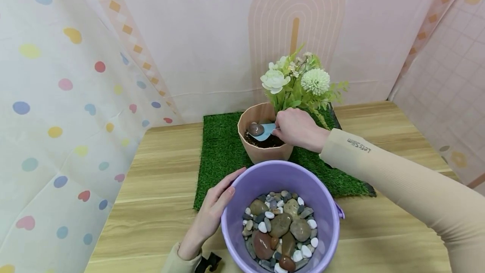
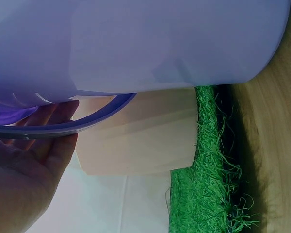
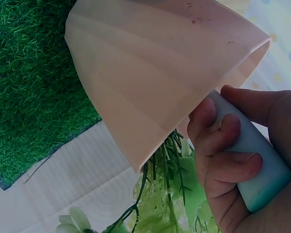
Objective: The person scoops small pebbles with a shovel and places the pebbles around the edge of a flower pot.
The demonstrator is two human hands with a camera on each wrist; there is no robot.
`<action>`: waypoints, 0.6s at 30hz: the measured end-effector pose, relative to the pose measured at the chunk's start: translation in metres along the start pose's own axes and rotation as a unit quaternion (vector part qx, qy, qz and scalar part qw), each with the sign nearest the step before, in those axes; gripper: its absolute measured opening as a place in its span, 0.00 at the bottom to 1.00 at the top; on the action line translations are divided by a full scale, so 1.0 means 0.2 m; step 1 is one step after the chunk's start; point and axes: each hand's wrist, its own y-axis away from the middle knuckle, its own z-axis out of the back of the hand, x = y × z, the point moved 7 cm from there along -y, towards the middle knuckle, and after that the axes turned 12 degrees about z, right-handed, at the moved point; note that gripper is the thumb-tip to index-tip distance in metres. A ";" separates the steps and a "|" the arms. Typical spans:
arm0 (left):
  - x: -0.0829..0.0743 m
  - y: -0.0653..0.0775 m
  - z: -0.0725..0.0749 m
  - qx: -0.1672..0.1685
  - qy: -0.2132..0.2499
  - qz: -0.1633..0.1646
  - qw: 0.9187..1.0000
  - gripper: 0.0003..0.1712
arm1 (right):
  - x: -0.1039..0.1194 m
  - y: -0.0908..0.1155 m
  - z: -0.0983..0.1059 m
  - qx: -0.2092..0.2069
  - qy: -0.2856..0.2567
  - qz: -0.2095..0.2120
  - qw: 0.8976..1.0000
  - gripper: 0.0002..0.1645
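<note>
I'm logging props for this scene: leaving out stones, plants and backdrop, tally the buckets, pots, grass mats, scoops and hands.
Purple bucket: 1
Pot: 1
Grass mat: 1
Blue scoop: 1
Hands, left hand and right hand: 2
Total: 6

Head view: from above the near side of the wooden table (image 1: 151,205), facing forward and down, set back enough to span the purple bucket (image 1: 273,176) and the planter (image 1: 261,153). Left wrist view: close beside the purple bucket, rolled sideways with the wooden table along the right edge, facing past the wall toward the planter. Right wrist view: close to the planter, rolled so that its mouth faces lower right. All three share planter and grass mat (image 1: 216,146); the first two, the bucket
</note>
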 end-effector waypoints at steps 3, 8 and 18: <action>0.00 0.00 0.00 -0.002 -0.001 -0.002 1.000 0.27 | 0.00 -0.01 -0.01 0.011 -0.004 -0.007 1.000 0.35; 0.00 0.00 0.00 -0.003 -0.001 -0.002 1.000 0.27 | -0.01 -0.03 -0.03 0.023 -0.015 -0.010 1.000 0.35; 0.00 0.00 0.00 -0.001 0.004 0.000 1.000 0.27 | 0.00 -0.06 -0.01 0.057 -0.024 -0.026 0.998 0.36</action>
